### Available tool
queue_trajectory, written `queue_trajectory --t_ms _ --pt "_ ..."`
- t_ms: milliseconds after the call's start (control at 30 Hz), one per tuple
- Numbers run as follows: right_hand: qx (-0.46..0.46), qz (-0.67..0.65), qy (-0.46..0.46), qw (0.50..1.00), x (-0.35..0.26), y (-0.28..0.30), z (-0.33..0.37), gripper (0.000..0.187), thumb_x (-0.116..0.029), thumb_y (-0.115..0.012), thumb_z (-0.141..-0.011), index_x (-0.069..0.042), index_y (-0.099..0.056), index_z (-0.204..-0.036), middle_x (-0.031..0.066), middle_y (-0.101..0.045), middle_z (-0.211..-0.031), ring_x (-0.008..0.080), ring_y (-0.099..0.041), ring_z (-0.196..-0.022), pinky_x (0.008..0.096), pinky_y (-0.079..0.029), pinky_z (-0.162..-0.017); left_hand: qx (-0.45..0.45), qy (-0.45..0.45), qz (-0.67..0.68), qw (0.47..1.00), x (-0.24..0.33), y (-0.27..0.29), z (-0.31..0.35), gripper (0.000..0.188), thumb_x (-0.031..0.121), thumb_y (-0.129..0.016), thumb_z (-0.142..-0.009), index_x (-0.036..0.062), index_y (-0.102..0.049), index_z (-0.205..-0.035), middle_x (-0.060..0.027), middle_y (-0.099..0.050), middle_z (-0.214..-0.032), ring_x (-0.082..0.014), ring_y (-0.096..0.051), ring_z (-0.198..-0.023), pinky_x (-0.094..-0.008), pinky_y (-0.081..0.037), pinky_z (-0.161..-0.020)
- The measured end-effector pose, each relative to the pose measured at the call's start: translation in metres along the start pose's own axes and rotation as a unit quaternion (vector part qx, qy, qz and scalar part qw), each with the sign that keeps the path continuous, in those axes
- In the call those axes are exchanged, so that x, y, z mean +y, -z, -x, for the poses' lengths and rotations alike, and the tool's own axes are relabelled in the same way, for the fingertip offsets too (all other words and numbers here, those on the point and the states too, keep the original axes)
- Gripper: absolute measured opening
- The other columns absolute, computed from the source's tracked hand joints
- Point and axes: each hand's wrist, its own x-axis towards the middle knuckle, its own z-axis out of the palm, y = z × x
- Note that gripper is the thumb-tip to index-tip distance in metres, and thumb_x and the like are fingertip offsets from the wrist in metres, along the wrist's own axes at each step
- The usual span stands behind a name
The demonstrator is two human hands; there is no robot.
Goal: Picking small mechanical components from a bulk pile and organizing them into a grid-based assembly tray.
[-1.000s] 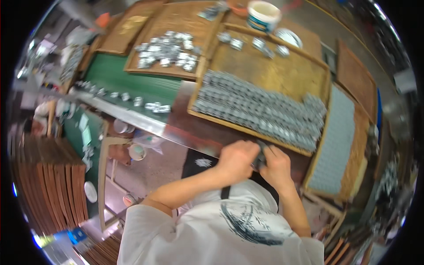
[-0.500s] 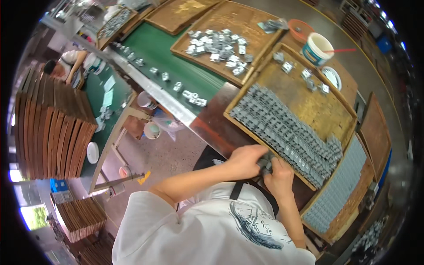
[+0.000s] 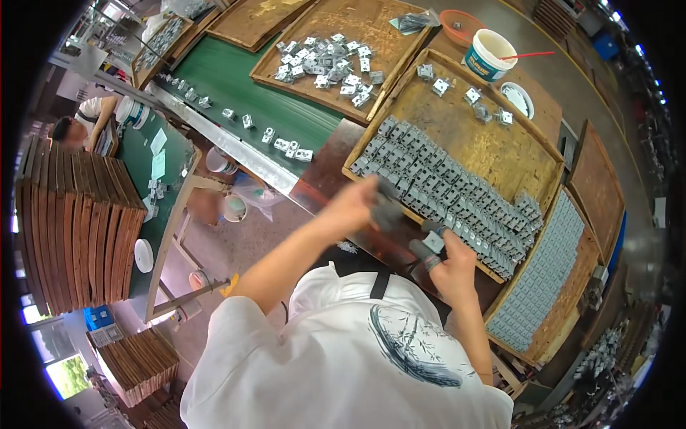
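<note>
My right hand [image 3: 455, 268] is closed on a small grey metal part [image 3: 433, 242], pinched between thumb and fingers in front of the near wooden tray. Dark covers wrap its fingertips. My left hand [image 3: 357, 207] is apart from it, by the tray's near left corner. Motion smears its dark-covered fingers, so whether they hold anything is unclear. In the near tray [image 3: 475, 268], tight rows of grey metal parts [image 3: 443, 186] fill the near side. Several loose ones [image 3: 472, 96] lie along its far side.
Beyond, another wooden tray [image 3: 386, 25] holds a heap of metal parts [image 3: 325, 64]. More parts [image 3: 268, 134] line a green conveyor belt [image 3: 236, 79]. A white bucket [image 3: 489, 53] and orange bowl [image 3: 461, 27] stand far right. Another person [image 3: 93, 118] sits left, behind stacked boards [image 3: 78, 229].
My hands were together over a part; now they are apart. The left has moved away, up and to the left, while the right keeps the part. The whole view has shifted slightly.
</note>
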Motion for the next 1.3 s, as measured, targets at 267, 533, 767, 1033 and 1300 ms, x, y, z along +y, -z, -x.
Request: queue_trajectory --t_ms 267,533,767,1033,1300 --pt "0.025 -0.057 -0.051 0.997 0.015 0.011 0.001 0.029 -0.014 -0.072 -0.085 -0.001 -0.064 -0.110 0.0102 -0.069 -0.088 0.0142 -0.062 -0.077 0.0280 -0.049 -0.072 0.436 0.120 -0.560 0.694 0.010 0.161 -0.018 0.039 0.027 -0.061 -0.080 0.0092 -0.052 -0.113 -0.0241 -0.068 -0.093 -0.0436 -0.065 -0.090 -0.0517 -0.051 -0.076" --pt "0.046 -0.027 -0.057 0.997 0.006 0.013 -0.007 0.030 -0.016 -0.073 -0.085 -0.001 -0.061 -0.108 0.0133 -0.066 -0.084 0.0222 -0.063 -0.073 0.0328 -0.050 -0.069 0.411 0.093 -0.553 0.719 0.003 0.199 -0.061 0.050 0.028 -0.063 -0.076 0.0102 -0.052 -0.121 -0.0244 -0.066 -0.110 -0.0421 -0.062 -0.105 -0.0483 -0.049 -0.089" --pt "0.060 -0.019 -0.116 0.991 0.023 0.029 -0.006 0.031 -0.019 -0.079 -0.082 -0.001 -0.062 -0.102 0.0078 -0.071 -0.089 0.0117 -0.065 -0.079 0.0282 -0.052 -0.073 0.329 -0.067 -0.130 0.933 0.030 0.197 -0.050 0.038 0.002 -0.051 -0.084 0.0032 -0.055 -0.122 -0.0135 -0.067 -0.098 -0.0244 -0.068 -0.079 -0.0350 -0.058 -0.065" --pt "0.052 -0.095 -0.043 0.993 0.018 0.034 -0.001 0.026 -0.017 -0.076 -0.084 0.002 -0.062 -0.097 0.0073 -0.070 -0.087 0.0098 -0.063 -0.078 0.0271 -0.051 -0.073 -0.041 -0.053 0.315 0.947 0.012 -0.017 -0.025 0.034 0.000 -0.064 -0.086 0.0003 -0.058 -0.119 -0.0103 -0.063 -0.114 -0.0229 -0.062 -0.104 -0.0388 -0.052 -0.095" --pt "0.106 0.030 0.047 0.993 0.007 0.050 0.012 0.025 -0.015 -0.074 -0.077 0.000 -0.060 -0.092 0.0149 -0.059 -0.078 0.0345 -0.059 -0.069 0.0380 -0.047 -0.062 -0.169 -0.137 0.075 0.973 0.024 -0.070 -0.015 0.039 0.001 -0.072 -0.082 0.0010 -0.063 -0.120 -0.0021 -0.058 -0.114 -0.0137 -0.057 -0.106 -0.0281 -0.046 -0.093"
